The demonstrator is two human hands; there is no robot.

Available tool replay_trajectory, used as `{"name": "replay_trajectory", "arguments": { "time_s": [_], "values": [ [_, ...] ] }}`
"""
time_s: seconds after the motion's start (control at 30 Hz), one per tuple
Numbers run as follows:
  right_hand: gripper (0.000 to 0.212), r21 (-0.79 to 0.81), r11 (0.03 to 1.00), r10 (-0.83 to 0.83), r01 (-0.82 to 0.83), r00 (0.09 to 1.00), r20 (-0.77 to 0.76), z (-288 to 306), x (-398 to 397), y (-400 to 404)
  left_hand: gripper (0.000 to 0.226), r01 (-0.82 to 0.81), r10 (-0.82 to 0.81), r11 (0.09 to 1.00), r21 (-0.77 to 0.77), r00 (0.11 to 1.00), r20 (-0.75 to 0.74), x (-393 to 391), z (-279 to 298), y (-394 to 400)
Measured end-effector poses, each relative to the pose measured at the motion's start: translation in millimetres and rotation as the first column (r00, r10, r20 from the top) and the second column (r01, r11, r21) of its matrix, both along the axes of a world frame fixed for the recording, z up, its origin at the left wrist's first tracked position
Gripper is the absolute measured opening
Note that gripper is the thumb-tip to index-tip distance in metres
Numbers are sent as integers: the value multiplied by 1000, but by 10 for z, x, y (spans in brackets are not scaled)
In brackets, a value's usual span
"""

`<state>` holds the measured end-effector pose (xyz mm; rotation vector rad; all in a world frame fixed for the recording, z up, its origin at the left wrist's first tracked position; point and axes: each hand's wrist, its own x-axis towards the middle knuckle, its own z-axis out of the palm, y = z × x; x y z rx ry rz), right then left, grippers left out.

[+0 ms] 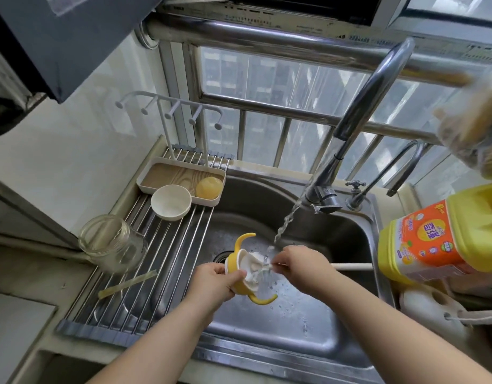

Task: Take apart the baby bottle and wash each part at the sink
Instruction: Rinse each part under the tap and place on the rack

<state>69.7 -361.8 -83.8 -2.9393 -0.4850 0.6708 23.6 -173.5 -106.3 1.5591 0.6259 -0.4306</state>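
- Both forearms come in from the near edge, meeting over the sink (350,245), a steel basin that fills the middle of the scene with its faucet (358,112) arching in from the far right and running a thin stream down between the hands.
- Left of the basin a roll-up drying rack (145,286) spans the counter; on it lie a clear glass jar (109,242) on its side, a white bowl (170,202), a slim straw-like strip (127,284), and a tray (181,176) with a round yellow piece in its right end.
- At the right edge stands a big yellow detergent jug (433,245).
- Over the drain, the yellow handled collar (239,275) of the baby bottle, with its white nipple part seated in it, is tipped so its opening faces right, into the stream.
- Left hand (214,281) grips that collar, fingers and thumb curled round its body.
- Right hand (297,266) pinches a thin brush handle (350,266), fingers closed narrow on it, the working end at the white part; the tip is blurred by water.
- To do this well, I'd judge: keep the opening under the stream, turn the collar slowly, and work the brush into the folds with a light touch.
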Motion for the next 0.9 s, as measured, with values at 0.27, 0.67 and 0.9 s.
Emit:
{"name": "replay_trajectory", "arguments": {
  "time_s": [0.27,0.67,0.9],
  "values": [
    [16,234,942,-158,242,932,-326,83,-55,-57,18,41,-41,999,15,999,35,-37,46,23],
    [26,192,978,-28,82,963,-269,85,-81,159,13,-8,0,997,76,995,100,-64,63,70],
    [18,112,993,38,-20,987,-154,72,-20,16,13,-41,41,999,22,999,18,-76,-11,18]
  ]
}}
